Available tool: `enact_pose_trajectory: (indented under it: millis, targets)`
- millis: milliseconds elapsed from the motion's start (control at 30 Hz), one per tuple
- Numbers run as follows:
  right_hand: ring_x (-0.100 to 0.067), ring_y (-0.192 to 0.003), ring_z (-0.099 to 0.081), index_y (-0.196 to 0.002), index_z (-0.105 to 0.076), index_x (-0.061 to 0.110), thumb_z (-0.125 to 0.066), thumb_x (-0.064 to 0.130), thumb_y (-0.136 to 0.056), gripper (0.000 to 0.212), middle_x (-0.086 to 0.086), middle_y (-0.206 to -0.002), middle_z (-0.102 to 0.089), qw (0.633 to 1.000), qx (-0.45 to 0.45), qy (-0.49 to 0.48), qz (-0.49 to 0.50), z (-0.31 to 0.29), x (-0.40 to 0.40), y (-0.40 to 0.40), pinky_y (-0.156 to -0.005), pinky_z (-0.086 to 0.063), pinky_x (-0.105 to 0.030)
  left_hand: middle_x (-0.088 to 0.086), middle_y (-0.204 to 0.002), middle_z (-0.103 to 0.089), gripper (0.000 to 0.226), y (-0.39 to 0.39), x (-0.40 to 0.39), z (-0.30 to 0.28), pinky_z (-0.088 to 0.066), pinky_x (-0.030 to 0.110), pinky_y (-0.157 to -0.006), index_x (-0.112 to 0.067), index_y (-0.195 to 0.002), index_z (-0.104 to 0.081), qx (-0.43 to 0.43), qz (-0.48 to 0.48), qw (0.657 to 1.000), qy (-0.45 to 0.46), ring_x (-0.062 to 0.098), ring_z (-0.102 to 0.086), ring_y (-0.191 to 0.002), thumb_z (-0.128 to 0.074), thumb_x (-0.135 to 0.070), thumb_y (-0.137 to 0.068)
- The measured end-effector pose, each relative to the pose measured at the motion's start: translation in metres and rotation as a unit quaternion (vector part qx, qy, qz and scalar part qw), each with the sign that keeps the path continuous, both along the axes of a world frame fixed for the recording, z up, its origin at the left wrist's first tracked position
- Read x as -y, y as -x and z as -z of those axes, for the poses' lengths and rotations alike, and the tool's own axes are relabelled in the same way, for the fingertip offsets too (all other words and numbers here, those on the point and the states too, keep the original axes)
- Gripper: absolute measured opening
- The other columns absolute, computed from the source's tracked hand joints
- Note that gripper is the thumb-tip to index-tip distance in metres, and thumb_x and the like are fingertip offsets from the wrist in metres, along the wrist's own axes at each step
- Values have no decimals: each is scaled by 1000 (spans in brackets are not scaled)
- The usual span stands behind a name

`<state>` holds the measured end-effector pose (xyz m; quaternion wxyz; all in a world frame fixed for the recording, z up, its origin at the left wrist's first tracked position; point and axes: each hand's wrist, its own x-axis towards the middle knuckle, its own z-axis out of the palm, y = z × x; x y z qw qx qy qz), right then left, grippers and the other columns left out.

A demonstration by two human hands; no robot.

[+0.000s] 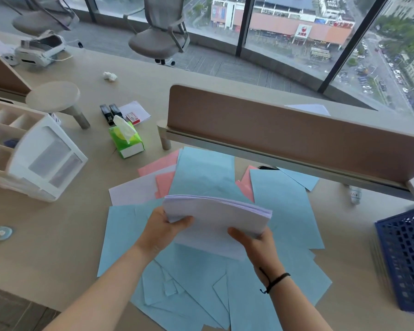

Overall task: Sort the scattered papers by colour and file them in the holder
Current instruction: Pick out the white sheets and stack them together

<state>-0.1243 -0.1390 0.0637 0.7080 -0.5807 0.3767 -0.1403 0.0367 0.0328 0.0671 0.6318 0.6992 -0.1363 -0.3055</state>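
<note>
Blue papers and pink papers lie scattered on the bench. Left hand and right hand both grip a white stack above them. Blue holder stands at the right; a tissue box and a white organizer stand at the left.

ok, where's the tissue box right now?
Head view, left of centre: the green tissue box stands on the desk, just beyond the pink papers, near the two black staplers.
</note>
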Motion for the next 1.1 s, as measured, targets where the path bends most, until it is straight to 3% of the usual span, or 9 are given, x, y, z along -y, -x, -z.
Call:
enact_pose_trajectory:
  millis: [100, 267, 433, 533, 700, 833, 933, 1033, 1100]
  targets:
    - [-15, -92, -73, -93, -79, 30, -74, -5, -82, 37, 1, -98, -79, 1000, 16, 17, 6, -3, -2, -1, -83, -57, -32, 1, -105, -77, 25, 3, 1, -5, -54, 24, -85, -21, -100, -78, 18, 5, 999, 26, 14, -71, -97, -73, -2, -84]
    - [-20, -89, -72, -99, -74, 12, -80, -3, -76, 28, -2, -96, -78, 1000, 20, 20, 1, 6, 7, 5, -81, -55, -35, -6, -91, -74, 20, -5, -14, 1, -52, 22, -75, -14, -93, -73, 22, 16, 999, 17, 9, -67, -84, -78, -9, -74]
    - [-12, -71, -60, -76, -68, 17, -76, -11, -74, 30, 4, -73, -68, 999, -22, 46, -3, 21, -9, -6, -66, -46, -26, -12, -85, -73, 21, -4, -18, 12, -49, 19, -72, -27, -83, -75, 22, 39, 999, -31, 5, -66, -80, -77, -8, -75]
    - [-13, -77, -67, -86, -70, 15, -71, -15, -76, 32, 3, -81, -74, 999, -21, 36, 15, 23, -8, -12, -74, -50, -31, -9, -91, -77, 24, -11, -22, 12, -51, 18, -77, -23, -89, -77, 5, 15, 1000, -23, 7, -70, -86, -75, -2, -79]
    - [-5, -74, -63, -86, -69, 11, -74, -8, -73, 23, 9, -77, -72, 997, -51, 57, -9, 32, -5, -20, -67, -45, -25, -13, -68, -61, 34, -19, -17, 16, -40, 17, -61, -24, -68, -66, 16, 103, 993, -48, 1, -55, -65, -64, 9, -76]
    - [-4, -87, -69, -85, -77, 20, -75, -8, -77, 30, 11, -85, -77, 992, -82, 93, -30, 35, 2, -30, -73, -49, -12, -2, -72, -61, 12, -48, -15, 27, -40, 30, -66, -6, -75, -67, -18, 122, 991, -55, 12, -53, -68, -66, -9, -63]
    - [8, -79, -68, -88, -72, 26, -78, -4, -79, 32, 12, -92, -74, 991, -99, 93, -23, 33, 9, -44, -86, -48, -27, -10, -81, -72, 29, -73, -10, 26, -50, 22, -77, -22, -79, -77, -95, 97, 991, -21, 6, -64, -79, -62, -3, -62]
    - [-12, -79, -64, -83, -76, 17, -81, 15, -78, 7, 2, -87, -73, 985, -125, 102, -53, 33, 16, -63, -80, -48, -34, -7, -94, -74, 30, -108, -6, 30, -52, 24, -87, -15, -94, -75, -134, 125, 983, 12, 9, -67, -91, -61, -3, -71]
    - [-17, -75, -62, -80, -74, 6, -75, 10, -85, 6, -2, -78, -72, 984, -135, 97, -59, 30, 20, -75, -71, -50, -37, -7, -94, -71, 17, -143, -7, 49, -47, 31, -89, -15, -96, -69, -104, 89, 990, -31, 13, -65, -93, -64, -8, -81]
